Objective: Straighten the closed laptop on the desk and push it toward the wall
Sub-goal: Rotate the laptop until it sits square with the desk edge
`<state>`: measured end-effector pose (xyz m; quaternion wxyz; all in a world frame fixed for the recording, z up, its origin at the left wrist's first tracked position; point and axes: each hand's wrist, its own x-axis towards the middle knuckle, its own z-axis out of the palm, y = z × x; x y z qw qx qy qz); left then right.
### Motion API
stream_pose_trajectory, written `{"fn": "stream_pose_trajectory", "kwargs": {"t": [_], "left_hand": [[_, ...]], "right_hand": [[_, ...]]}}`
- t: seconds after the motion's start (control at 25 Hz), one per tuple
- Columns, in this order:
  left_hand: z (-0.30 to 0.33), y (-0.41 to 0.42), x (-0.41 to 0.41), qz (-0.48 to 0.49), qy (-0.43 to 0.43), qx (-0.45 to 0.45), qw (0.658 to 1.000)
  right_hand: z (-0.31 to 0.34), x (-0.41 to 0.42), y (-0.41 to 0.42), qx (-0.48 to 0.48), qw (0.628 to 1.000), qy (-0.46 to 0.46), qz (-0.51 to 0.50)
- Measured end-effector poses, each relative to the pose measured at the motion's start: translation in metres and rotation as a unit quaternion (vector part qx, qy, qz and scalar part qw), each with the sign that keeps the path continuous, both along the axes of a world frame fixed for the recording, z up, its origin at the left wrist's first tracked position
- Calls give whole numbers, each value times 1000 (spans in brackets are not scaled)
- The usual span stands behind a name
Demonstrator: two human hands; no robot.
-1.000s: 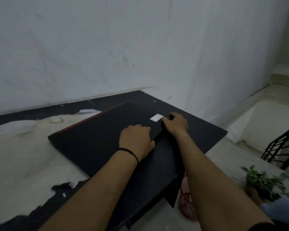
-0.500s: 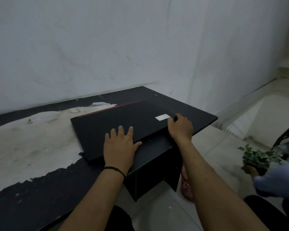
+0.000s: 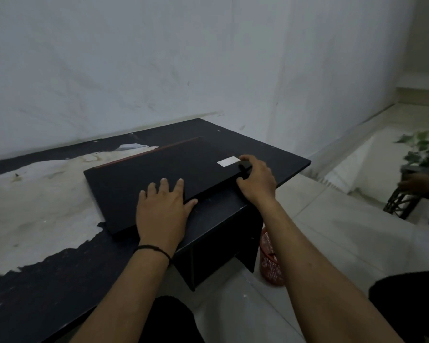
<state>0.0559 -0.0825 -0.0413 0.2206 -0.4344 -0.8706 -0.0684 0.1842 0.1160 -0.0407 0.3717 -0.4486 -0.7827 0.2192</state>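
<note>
Right now the closed laptop [image 3: 164, 179] lies flat on the dark desk [image 3: 278, 167], near the right end; its far edge with the thin red line is close to the wall [image 3: 159, 65] but not touching it, and a strip of desk shows between them. The left hand [image 3: 162, 210] is open and flat, palm down on the lid at the near edge, fingers spread; it grips nothing. The right hand [image 3: 256, 180] is curled around the near right corner, thumb on top beside the white sticker [image 3: 228, 161]; it holds that corner.

I think the laptop is hard and stiff, so it will not bend; it looks a bit heavy, and it should slide on the smooth desk top. A flat palm can push it; a hand on a corner can turn it. The best places to hold are the near edge and the corners. It is breakable, so a soft, slow push seems wise; it sits near the desk's right end, so a crooked shove could send it that way.
</note>
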Motion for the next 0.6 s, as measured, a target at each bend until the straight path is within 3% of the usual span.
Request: {"fn": "stream_pose_trajectory", "kwargs": {"t": [0.24,0.6], "left_hand": [[10,22,15,-55,40,-42,997],[5,35,14,33,2,-8,999]], "right_hand": [[-5,0,-4,12,997,82,1],[-11,0,-6,44,992,115,-10]]}}
